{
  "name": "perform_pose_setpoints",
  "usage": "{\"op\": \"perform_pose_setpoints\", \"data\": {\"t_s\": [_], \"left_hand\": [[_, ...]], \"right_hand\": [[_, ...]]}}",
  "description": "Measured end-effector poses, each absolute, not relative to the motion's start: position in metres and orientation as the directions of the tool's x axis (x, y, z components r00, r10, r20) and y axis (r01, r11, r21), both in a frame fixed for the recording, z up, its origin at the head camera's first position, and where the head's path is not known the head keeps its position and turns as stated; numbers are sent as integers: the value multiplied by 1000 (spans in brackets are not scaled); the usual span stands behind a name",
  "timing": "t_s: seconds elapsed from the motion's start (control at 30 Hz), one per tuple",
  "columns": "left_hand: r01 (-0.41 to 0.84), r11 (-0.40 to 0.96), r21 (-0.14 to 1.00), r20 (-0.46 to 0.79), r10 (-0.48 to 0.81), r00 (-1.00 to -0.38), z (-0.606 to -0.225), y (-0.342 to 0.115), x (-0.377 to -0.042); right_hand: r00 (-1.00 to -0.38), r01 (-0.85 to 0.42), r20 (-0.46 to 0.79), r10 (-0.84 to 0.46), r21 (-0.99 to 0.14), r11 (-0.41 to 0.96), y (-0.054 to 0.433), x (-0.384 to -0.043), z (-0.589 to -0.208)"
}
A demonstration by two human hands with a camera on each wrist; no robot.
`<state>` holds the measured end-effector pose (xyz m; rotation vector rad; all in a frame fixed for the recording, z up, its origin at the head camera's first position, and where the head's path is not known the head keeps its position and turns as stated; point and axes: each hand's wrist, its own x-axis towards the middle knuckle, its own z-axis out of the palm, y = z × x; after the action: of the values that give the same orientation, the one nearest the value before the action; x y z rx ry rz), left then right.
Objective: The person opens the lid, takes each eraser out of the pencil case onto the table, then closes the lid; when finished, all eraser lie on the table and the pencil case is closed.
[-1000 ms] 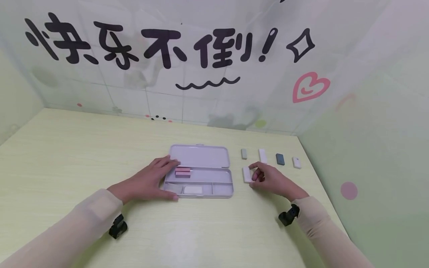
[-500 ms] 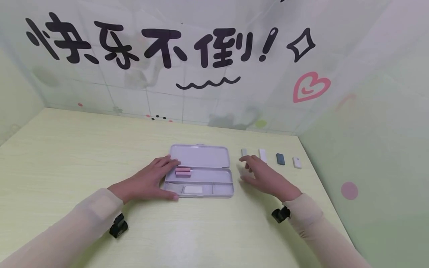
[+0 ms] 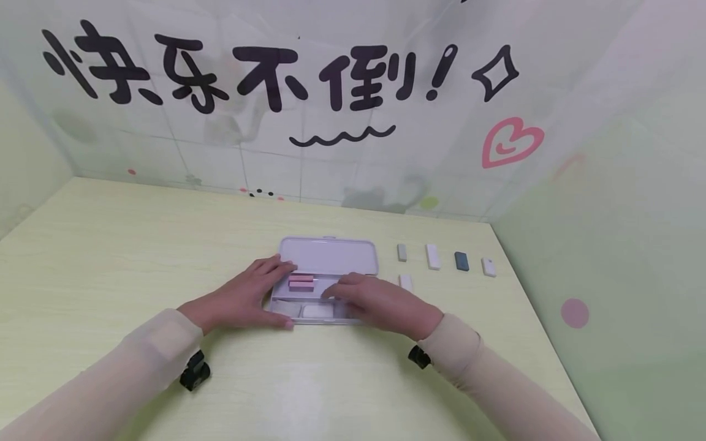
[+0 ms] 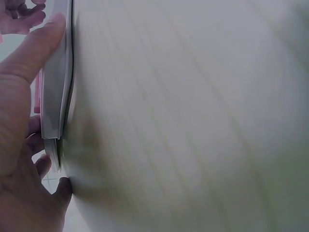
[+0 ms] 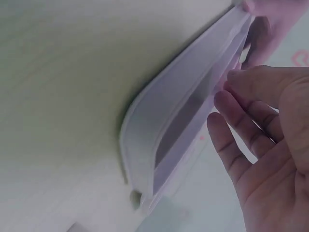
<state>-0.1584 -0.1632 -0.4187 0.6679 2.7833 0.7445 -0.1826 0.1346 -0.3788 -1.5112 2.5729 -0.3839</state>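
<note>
A lilac pencil case lies with its lid folded back. My left hand spans its left end, fingers spread to the lid and thumb along the front wall. Two pink blocks lie in its back compartment; a white block lies in a front one. My right hand is over the case's right half, its loosely bent fingertips a little to the right of the pink blocks. In the right wrist view, its thumb is near the bent fingers, with pink showing just beyond.
Right of the case lies a white eraser, partly behind the right hand. Behind it are a grey block, a long white block, a dark blue block and a small white block. Walls border the table at the back and right.
My right hand has left the white eraser on the table and moved left over the case. The left hand and case have stayed in place.
</note>
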Motion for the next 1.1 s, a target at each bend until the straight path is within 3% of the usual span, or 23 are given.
{"op": "perform_pose_setpoints", "data": {"t_s": [0.17, 0.57, 0.87, 1.1], "left_hand": [[378, 770, 515, -60, 472, -880, -419, -163, -159], [375, 766, 522, -57, 470, -881, -420, -165, -159], [383, 761, 523, -46, 474, -879, -422, -165, -159], [382, 760, 526, -46, 473, -880, -421, -165, -158]], "right_hand": [[-438, -860, -16, -899, -285, 424, 121, -182, -381], [-427, -884, -46, -903, -188, 427, 104, -178, -374], [-446, -825, -174, -878, -299, 479, 101, -182, -369], [-436, -843, -168, -884, -269, 466, 98, -180, -365]]}}
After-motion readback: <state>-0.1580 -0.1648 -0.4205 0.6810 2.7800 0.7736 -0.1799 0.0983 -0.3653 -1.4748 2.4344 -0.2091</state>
